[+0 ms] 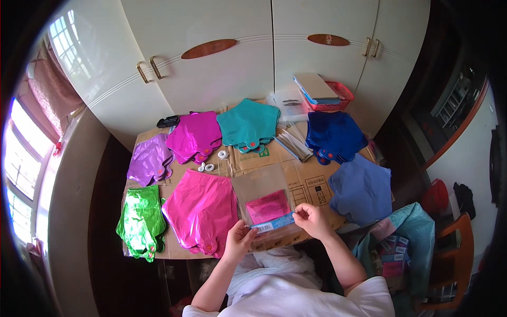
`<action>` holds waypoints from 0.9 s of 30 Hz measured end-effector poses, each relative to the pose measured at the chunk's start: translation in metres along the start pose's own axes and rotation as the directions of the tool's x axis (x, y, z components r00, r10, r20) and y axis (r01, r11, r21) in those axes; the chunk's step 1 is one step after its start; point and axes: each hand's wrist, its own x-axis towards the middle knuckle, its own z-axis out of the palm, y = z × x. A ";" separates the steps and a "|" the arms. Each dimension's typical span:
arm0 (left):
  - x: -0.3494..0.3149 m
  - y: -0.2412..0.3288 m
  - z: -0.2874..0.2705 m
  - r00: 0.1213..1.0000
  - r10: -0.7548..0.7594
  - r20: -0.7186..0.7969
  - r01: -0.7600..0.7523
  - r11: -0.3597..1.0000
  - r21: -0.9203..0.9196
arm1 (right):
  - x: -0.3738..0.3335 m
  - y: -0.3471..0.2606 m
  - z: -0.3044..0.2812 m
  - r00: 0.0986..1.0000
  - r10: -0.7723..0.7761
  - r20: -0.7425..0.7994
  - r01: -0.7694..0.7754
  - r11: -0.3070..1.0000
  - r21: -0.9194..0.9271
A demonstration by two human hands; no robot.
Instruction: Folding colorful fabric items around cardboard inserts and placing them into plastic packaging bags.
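Left hand (240, 242) and right hand (315, 222) each pinch an end of the blue strip (280, 222), set across the near end of the clear bag (254, 185) above the cardboard (300, 173); uneven pull between them could skew the strip or crease the bag.

Room in a home, white cupboard doors (216, 79) (brass handles (154, 68)), pink curtain (55, 95) by a window (21, 174), wooden chair (465, 251)
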 end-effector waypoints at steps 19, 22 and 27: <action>0.025 0.001 0.010 0.782 0.320 0.535 -0.513 -0.158 0.844 | 0.064 0.000 -0.021 0.993 0.050 0.107 0.007 0.880 -0.474; 0.032 -0.001 0.012 0.764 0.313 0.563 -0.523 -0.209 0.826 | 0.122 0.033 -0.049 0.920 -0.313 -0.236 0.174 0.865 -0.471; 0.031 0.011 0.029 0.796 0.223 0.563 -0.499 -0.286 0.818 | 0.174 0.053 -0.062 0.937 -0.278 -0.211 0.068 0.738 -0.671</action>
